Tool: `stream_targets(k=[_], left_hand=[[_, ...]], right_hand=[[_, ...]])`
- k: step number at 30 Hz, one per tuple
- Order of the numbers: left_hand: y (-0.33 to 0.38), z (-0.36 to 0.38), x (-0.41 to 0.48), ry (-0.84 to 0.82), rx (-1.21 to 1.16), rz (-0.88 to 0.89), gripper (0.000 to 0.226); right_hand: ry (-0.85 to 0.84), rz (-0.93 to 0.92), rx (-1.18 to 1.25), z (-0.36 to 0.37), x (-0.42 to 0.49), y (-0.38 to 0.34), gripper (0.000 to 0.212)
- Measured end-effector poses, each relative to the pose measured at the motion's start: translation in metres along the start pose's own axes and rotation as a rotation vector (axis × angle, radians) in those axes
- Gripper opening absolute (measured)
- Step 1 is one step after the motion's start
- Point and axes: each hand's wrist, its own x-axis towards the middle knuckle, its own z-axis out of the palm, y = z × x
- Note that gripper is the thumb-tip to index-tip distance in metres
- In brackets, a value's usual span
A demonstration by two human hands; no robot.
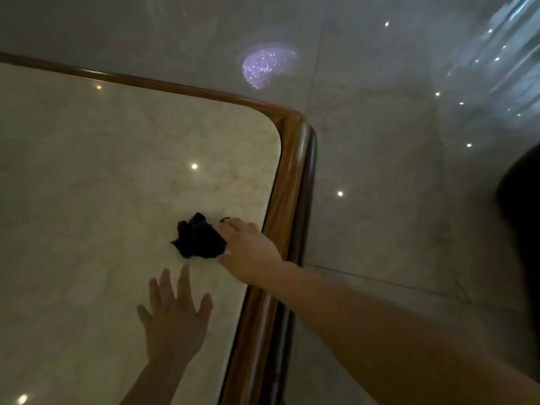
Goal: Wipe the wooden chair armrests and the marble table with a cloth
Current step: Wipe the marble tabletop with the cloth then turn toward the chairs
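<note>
Near the rounded corner of the marble table (117, 171), one dark cloth (198, 239) lies bunched on the pale stone, just inside the wooden rim (287, 182) that frames the top. That rim is the only raised thing close to the cloth; it runs along the far edge, bends at the corner and comes down the near side, and the right forearm crosses over it to reach the stone.

Two bare hands are over the tabletop. The right hand (248, 249) sits against the rim-side edge of the cloth, fingers curled down onto the fabric and covering part of it; the thumb lies along the stone below the cloth. It looks to be pressing or gripping the bunch, though how firmly the fingers close on it cannot be told from this angle. The left hand (175, 323) is spread flat and wide, all fingers extended, holding nothing. It sits nearer the viewer than the cloth, its fingertips close to the fabric but apart from it.

Nothing else stands on the marble: only small bright reflections of ceiling lights dot it. Beyond the rim, a glossy tiled floor (380, 185) fills the rest of the scene, with one sparkling oval reflection (268, 65) past the far edge of the table. A dark rounded shape (523, 206) shows at the edge of view, well away from the rim; what it is cannot be made out. No chair armrest is in sight.
</note>
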Motion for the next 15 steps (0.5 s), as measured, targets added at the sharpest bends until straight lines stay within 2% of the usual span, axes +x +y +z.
stream_targets(k=[3, 5, 8, 12, 15], left_hand=[[-0.009, 0.028, 0.023, -0.092, 0.021, -0.036, 0.081], [-0.019, 0.048, 0.035, -0.025, 0.010, 0.063, 0.079], [-0.022, 0.064, 0.034, 0.046, 0.059, 0.077, 0.084], [-0.023, 0.072, 0.038, 0.046, 0.061, 0.046, 0.082], [-0.022, 0.070, 0.036, 0.020, 0.040, 0.044, 0.077]], right_hand=[[-0.028, -0.016, -0.106, 0.032, 0.036, 0.002, 0.071], [-0.059, -0.057, -0.189, 0.049, 0.057, 0.001, 0.077], [-0.131, -0.086, -0.324, 0.065, 0.075, 0.006, 0.081], [-0.145, -0.144, -0.531, 0.072, 0.086, 0.012, 0.064], [-0.081, -0.157, -0.496, 0.072, 0.086, 0.012, 0.044]])
